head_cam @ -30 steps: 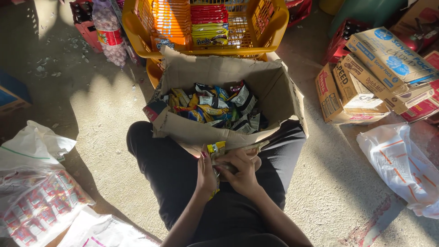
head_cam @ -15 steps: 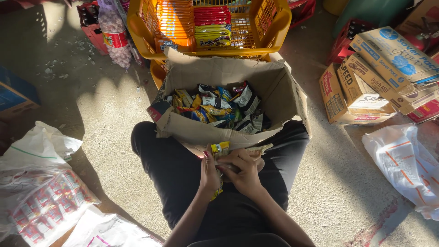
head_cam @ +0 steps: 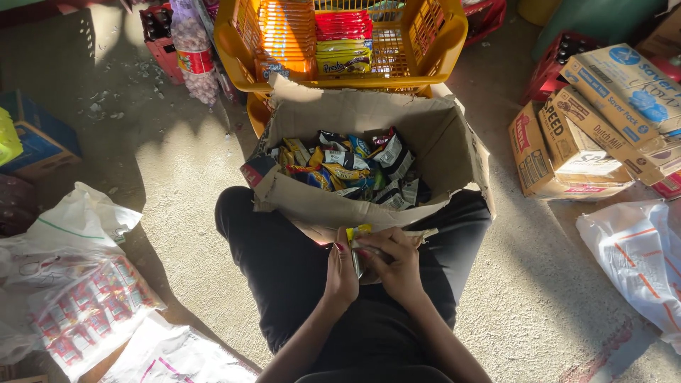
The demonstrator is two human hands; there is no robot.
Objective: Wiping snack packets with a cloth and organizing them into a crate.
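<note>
I sit on the floor with legs in black trousers on either side of an open cardboard box [head_cam: 454, 149] that holds several small snack packets [head_cam: 355, 170]. Over my lap, just in front of the box's near wall, my left hand [head_cam: 340, 273] and my right hand [head_cam: 394, 262] both grip a small stack of packets [head_cam: 358, 248], its yellow top edge showing between my fingers. The rest of the stack is hidden by my right hand.
A yellow plastic crate [head_cam: 234, 64] with orange, red and yellow packs stands behind the box. Stacked cartons [head_cam: 596, 120] lie at the right. White plastic bags [head_cam: 638, 255] and bagged goods [head_cam: 92, 312] lie on the concrete floor at both sides. A red bottle crate [head_cam: 159, 42] stands at the back left.
Both hands stay together on the packets over my lap; the fingers of my right hand have shifted slightly on the stack. The view has drifted a little.
</note>
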